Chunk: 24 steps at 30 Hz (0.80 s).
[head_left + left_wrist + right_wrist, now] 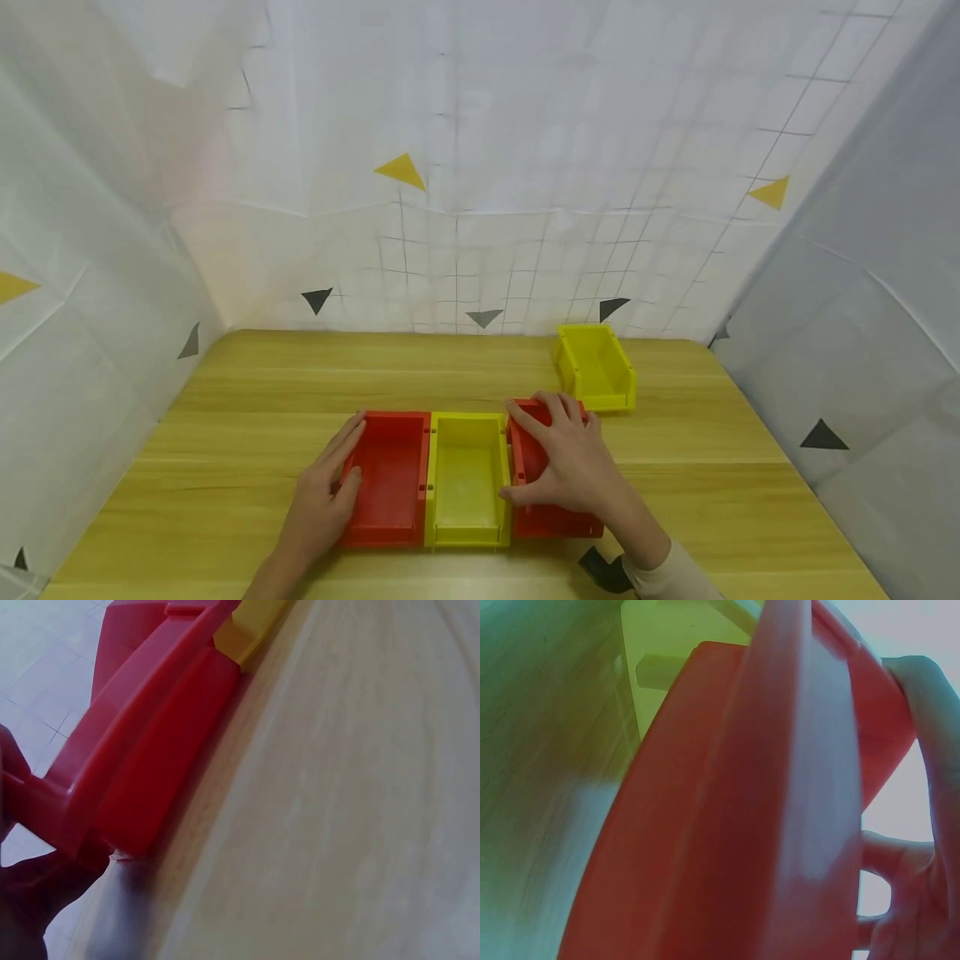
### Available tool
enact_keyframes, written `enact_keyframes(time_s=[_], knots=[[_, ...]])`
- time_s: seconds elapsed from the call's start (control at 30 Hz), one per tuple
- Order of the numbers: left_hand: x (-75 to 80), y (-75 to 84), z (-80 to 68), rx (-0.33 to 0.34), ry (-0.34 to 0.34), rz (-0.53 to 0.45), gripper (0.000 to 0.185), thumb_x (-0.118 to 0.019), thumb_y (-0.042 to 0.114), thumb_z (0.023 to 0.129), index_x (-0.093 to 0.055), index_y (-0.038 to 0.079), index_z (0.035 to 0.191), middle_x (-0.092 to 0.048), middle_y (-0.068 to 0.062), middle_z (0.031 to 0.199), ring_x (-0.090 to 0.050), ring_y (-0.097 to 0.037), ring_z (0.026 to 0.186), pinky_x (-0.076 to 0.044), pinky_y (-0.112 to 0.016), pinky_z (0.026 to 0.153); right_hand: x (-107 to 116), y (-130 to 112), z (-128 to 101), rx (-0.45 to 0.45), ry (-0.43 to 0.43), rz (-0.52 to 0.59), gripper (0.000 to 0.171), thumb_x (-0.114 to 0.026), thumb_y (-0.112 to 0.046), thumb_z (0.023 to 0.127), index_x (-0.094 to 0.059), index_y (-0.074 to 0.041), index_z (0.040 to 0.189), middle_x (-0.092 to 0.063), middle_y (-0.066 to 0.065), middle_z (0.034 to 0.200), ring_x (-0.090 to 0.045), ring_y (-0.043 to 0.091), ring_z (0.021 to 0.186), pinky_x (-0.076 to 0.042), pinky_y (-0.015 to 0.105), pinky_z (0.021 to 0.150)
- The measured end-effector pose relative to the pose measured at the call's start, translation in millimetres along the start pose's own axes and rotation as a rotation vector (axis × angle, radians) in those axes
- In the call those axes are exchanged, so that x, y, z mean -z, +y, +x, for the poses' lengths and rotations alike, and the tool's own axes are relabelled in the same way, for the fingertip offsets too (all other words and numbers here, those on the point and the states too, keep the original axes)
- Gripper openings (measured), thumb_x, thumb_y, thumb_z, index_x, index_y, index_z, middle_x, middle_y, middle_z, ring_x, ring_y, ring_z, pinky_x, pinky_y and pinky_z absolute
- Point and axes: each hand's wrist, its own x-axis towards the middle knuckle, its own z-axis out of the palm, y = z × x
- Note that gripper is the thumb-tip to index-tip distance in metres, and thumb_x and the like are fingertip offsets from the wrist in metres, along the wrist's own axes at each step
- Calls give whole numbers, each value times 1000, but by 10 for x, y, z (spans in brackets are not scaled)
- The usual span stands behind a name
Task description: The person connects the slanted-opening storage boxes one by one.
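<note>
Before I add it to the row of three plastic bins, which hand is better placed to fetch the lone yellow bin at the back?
Probably the right hand: it rests on the right red plastic bin, nearest the lone yellow plastic bin. The left hand holds the far left red bin.

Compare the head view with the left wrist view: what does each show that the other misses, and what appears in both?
Only the head view shows the right hand gripping the right-hand red plastic bin, the separate yellow plastic bin standing apart farther back, and the white gridded backdrop.

Only the left wrist view shows the left-hand red plastic bin's outer wall from low at table level.

Both show that left-hand red plastic bin, the middle yellow plastic bin beside it, the left hand against it, and the wooden tabletop.
</note>
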Motion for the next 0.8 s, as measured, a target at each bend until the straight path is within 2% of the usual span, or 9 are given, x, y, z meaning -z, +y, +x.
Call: enact_keyframes(time_s=[0.33,0.53,0.63,0.73,0.8], knots=[[1,26,6,-25,8,11,63,-53,-6,86,-38,15,144,-33,3,148,-40,-15,124,-39,-20,45,-6,15,-2,2,-7,-14,103,-50,-90,52,-36,-42,142,-34,5,137,-26,32,124,-33,63,85],[-1,13,4,-12,1,12,63,-53,-4,87,-38,16,144,-32,4,148,-42,-16,121,-39,-21,46,-13,4,1,-3,-24,-16,102,-59,-84,52,-34,-43,142,-33,5,138,-26,32,124,-33,64,85],[-1,9,2,-3,1,22,63,-53,-4,87,-37,17,144,-32,5,148,-39,-15,126,-42,-20,51,-14,3,1,-2,-23,-12,102,-63,-81,52,-34,-43,143,-34,6,138,-26,32,124,-32,65,85],[-2,10,0,3,4,30,64,-53,-5,87,-37,18,144,-32,6,148,-32,-13,132,-44,-20,57,-8,-2,0,0,-26,-12,103,-61,-83,52,-33,-43,143,-34,6,138,-25,32,124,-32,65,85],[-2,8,-1,5,6,25,64,-53,-5,87,-37,18,144,-32,5,148,-32,-13,131,-44,-21,55,-2,-6,1,1,-32,-15,103,-56,-86,52,-33,-43,143,-33,5,138,-25,32,125,-32,65,85]])
